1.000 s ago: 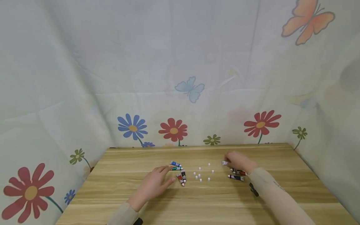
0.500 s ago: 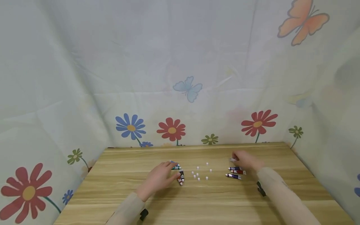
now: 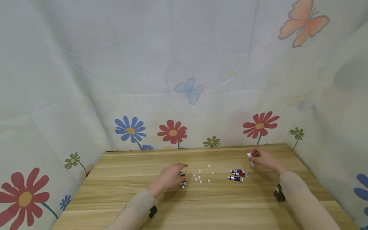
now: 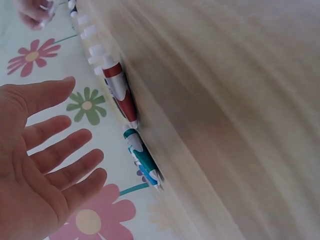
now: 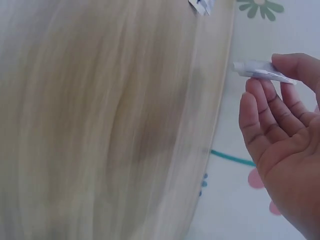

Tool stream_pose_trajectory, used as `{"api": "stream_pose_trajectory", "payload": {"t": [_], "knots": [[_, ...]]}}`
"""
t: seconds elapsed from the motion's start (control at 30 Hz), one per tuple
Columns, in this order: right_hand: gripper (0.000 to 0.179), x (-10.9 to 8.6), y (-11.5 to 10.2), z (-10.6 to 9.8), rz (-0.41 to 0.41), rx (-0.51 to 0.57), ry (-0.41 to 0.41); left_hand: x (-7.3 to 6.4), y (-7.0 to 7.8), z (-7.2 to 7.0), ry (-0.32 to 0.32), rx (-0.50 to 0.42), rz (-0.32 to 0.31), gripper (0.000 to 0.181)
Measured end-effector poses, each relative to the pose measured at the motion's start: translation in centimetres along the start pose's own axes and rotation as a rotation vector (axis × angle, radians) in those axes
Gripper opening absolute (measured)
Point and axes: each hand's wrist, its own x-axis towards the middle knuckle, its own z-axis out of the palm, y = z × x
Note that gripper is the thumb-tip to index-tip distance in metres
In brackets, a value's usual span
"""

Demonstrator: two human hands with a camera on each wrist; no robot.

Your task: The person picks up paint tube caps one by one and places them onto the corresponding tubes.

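Note:
Thumb and fingertips of my right hand (image 3: 265,160) pinch a small whitish paint tube (image 5: 260,71), held above the back right part of the table. To its left lie a purple paint tube (image 3: 235,179), a red paint tube (image 3: 240,174) and a dark blue paint tube (image 3: 236,171). My left hand (image 3: 169,177) hovers with fingers extended and holds nothing. It partly hides several paint tubes in the head view. Among these, the left wrist view shows a red and silver tube (image 4: 120,92) and a green tube (image 4: 142,156), both lying on the wood.
Several small white pieces (image 3: 199,177) are scattered on the wooden table (image 3: 212,204) between the two groups of tubes. A flowered cloth (image 3: 143,80) hangs behind the table and at both sides. Each wrist wears a black device (image 3: 279,193).
My right hand has carried the whitish tube to the right and toward the back, away from the other tubes. My left hand has shifted right over the left group. The view has turned slightly.

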Motion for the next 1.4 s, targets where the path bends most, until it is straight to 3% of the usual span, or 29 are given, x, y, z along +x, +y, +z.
{"api": "stream_pose_trajectory", "payload": {"t": [0.27,0.53,0.9,1.03,1.23,1.4], "knots": [[0.030,-1.9,0.2,-1.5,0.001,0.111,0.002,2.1,0.3,0.1,-0.038,-0.013,0.033,0.044],[0.038,-3.3,-1.6,-1.3,0.014,0.234,0.007,3.4,0.9,0.9,-0.096,-0.039,0.081,0.029],[0.044,-3.1,-0.9,-1.2,0.011,0.449,0.046,4.8,1.6,1.9,-0.121,-0.019,0.112,0.025],[0.039,-3.2,-0.7,-1.2,-0.010,0.478,0.056,5.1,1.8,2.4,-0.129,0.003,0.111,0.022],[0.043,-3.5,-1.7,-0.9,0.024,0.529,0.061,5.3,1.8,2.6,-0.137,-0.016,0.089,0.008],[0.045,-3.5,-1.7,-0.7,0.026,0.536,0.045,5.6,1.5,2.9,-0.130,-0.026,0.111,0.005]]}}
